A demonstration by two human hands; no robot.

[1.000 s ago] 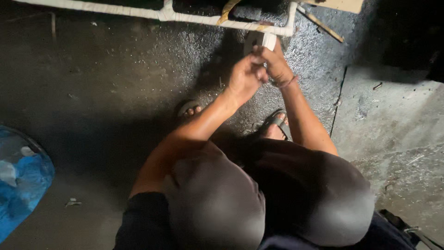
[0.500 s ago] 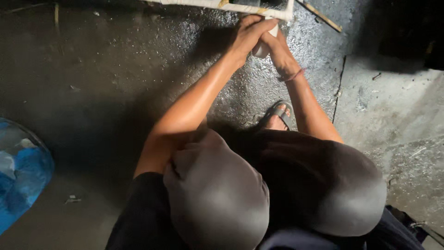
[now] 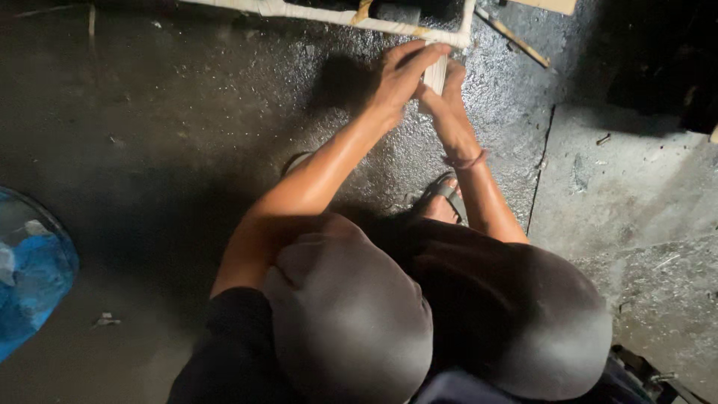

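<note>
Squatting low, the person has both hands up at the far edge of the scene, on a white wrapped frame [image 3: 329, 15] that runs left to right along the top. Left hand [image 3: 400, 75] sits on top, fingers curled over a pale strip bundle [image 3: 435, 73] right at the frame's right corner. Right hand [image 3: 449, 108] is just beside it, a bit nearer, fingers closed on the same bundle from the right side. The two hands touch each other. How tight the grip is can't be told; the fingertips are partly hidden by the bundle and the frame corner.

The bundle stands roughly upright against the corner, touching it. The frame's far side is cut off by the picture edge.

A thin band [image 3: 465, 160] sits on the right wrist. Both knees fill the near centre of the view, in dark fabric. One sandalled foot [image 3: 441, 202] shows between the forearms; the other is mostly hidden behind the left forearm.

Floor [image 3: 164, 135] is dark, rough concrete with a wet sheen, and a crack runs down on the right. A thin wooden stick [image 3: 512, 36] lies far right of the frame corner. Blue plastic bag [image 3: 30, 277] at the left edge, well apart from the hands.
</note>
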